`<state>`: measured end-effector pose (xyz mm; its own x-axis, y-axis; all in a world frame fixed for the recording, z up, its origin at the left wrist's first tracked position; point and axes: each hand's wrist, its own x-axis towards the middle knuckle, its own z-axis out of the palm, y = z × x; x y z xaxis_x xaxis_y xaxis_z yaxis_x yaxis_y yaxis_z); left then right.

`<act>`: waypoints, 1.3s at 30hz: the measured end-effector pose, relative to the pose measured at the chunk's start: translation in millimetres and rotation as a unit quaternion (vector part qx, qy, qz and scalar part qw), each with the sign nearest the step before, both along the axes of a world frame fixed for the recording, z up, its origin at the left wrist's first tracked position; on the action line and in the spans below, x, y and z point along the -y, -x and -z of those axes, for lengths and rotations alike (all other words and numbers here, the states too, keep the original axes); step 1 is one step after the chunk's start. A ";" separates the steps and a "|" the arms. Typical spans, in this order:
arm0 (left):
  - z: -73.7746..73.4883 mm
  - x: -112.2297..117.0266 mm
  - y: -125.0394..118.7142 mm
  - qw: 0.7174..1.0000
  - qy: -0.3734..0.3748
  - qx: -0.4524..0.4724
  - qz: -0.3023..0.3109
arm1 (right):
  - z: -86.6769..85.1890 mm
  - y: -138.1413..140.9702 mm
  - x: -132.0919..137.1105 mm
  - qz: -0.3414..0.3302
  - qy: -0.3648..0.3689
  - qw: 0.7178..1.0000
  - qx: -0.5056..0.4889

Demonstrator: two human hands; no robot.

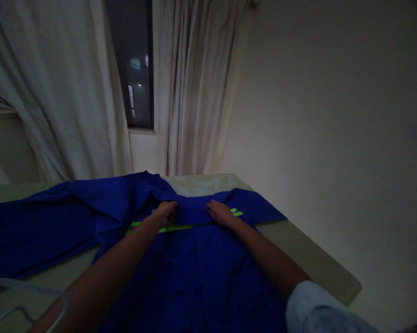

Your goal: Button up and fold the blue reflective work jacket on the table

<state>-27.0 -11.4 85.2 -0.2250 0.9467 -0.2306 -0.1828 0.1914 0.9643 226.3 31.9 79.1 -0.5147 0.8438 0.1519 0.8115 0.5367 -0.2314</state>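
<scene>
Blue work jacket (194,268) lies spread out, left grip (166,212) closed on its cloth, right grip (221,213) on it, hold unclear.

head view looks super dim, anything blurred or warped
In the head view, low light darkens the garment and hides its folds, and the left hand and right hand show little detail; the lights in the window are soft blurs; wide-angle distortion makes the curtain and table edge lean.

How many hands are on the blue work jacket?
2: the left hand and the right hand, side by side on the blue work jacket, at its lime reflective stripe. No others show.
</scene>
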 end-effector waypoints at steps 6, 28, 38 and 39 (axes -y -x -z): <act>-52.4 -15.7 12.5 0.978 -0.159 0.132 -0.010 | -52.5 25.7 -41.5 0.038 -0.061 0.994 -0.088; 61.0 100.8 -26.0 0.671 -0.125 -0.689 0.244 | 20.0 11.2 88.7 0.027 0.127 0.987 -0.091; 54.5 200.3 -13.9 0.688 -0.256 -0.606 0.306 | -10.2 -54.1 198.1 -0.081 0.108 0.983 -0.121; 56.6 219.4 -13.2 0.683 -0.274 -0.599 0.316 | -9.4 -59.5 217.3 -0.093 0.116 0.984 -0.098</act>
<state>-13.8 -230.7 28.6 0.5517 0.8126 0.1877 0.7523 -0.5821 0.3085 285.7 -185.4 88.5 -0.6443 0.7608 0.0776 0.6313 0.5864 -0.5076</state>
